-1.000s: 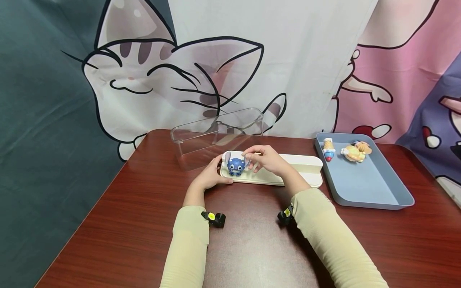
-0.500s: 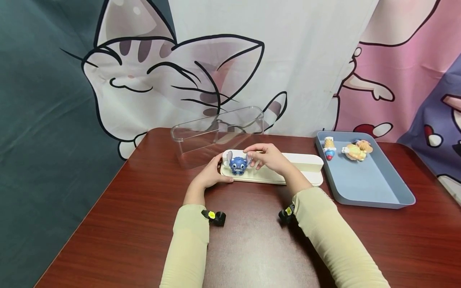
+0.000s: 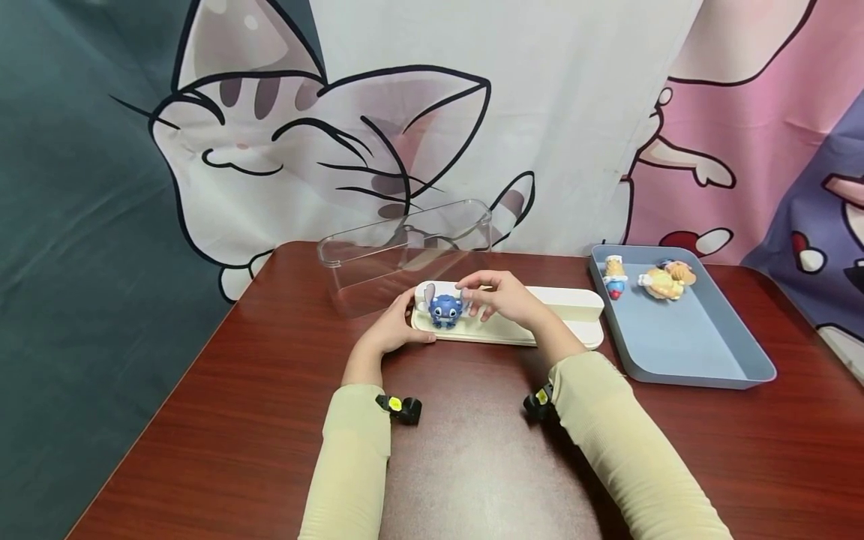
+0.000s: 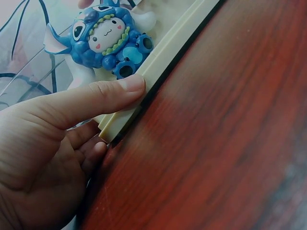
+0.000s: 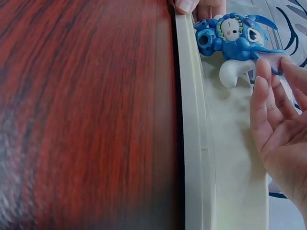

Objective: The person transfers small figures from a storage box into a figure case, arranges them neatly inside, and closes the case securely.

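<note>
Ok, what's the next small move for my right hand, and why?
I'd probably ease your right hand off the ear of the blue figurine. The figurine looks upright on the cream base, near its left end, and your left hand grips that end, so the toy may well stand once released.
</note>
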Available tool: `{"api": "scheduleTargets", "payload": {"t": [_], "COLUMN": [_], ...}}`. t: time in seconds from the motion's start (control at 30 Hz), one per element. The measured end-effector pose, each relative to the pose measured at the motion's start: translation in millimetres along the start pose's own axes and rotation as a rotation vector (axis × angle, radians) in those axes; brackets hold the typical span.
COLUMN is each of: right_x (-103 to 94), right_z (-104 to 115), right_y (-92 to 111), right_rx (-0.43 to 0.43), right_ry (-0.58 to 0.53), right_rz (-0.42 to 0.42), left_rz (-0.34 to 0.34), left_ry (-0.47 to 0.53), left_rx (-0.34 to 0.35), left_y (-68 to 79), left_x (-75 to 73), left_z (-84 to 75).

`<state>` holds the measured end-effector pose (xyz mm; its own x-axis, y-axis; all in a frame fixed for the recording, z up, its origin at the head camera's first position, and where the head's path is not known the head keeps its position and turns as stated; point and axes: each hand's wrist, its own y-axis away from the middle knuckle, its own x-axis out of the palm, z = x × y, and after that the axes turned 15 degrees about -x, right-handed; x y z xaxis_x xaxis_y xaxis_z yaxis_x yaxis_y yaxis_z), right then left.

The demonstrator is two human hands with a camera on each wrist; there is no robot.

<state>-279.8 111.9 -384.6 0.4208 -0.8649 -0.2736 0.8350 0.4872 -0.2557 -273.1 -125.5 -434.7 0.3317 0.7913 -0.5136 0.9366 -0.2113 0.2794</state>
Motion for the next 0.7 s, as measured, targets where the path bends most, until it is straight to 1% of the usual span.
{"api": "scheduleTargets", "payload": {"t": [0.17, 0.27, 0.33, 0.4, 0.47, 0.57, 0.63, 0.7], "right_x": [-4.9, -18.5, -33.0, -50.9, -70.7, -101.9, -122.6, -141.9], "right_z": [2, 8, 14, 21, 26, 30, 33, 35], "right_y": [1, 1, 1, 2, 4, 11, 20, 31], "right_rx": [-0.008, -0.017, -0.015, -0.004, -0.002, -0.014, -0.01, 0.009], "right_ry": [0.018, 0.036, 0.063, 0.088, 0.132, 0.171, 0.213, 0.219], "right_rz": [0.017, 0.021, 0.016, -0.013, -0.062, -0.164, -0.223, -0.277], "left_rz": [0.003, -0.001, -0.001, 0.0, 0.002, 0.007, 0.009, 0.009], "left_ry": [0.029, 0.022, 0.016, 0.011, 0.004, 0.002, 0.001, 0.006], "left_rx": [0.007, 0.009, 0.015, 0.017, 0.016, 0.012, 0.007, 0.005], "left_y": [-0.6, -0.5, 0.0, 0.2, 0.2, 0.0, 0.1, 0.4], "left_x": [0.5, 0.1, -0.5, -1.1, -1.3, -0.9, -0.6, -0.5], "left_z": [0.2, 0.0, -0.2, -0.3, 0.0, 0.7, 0.7, 0.2]}}
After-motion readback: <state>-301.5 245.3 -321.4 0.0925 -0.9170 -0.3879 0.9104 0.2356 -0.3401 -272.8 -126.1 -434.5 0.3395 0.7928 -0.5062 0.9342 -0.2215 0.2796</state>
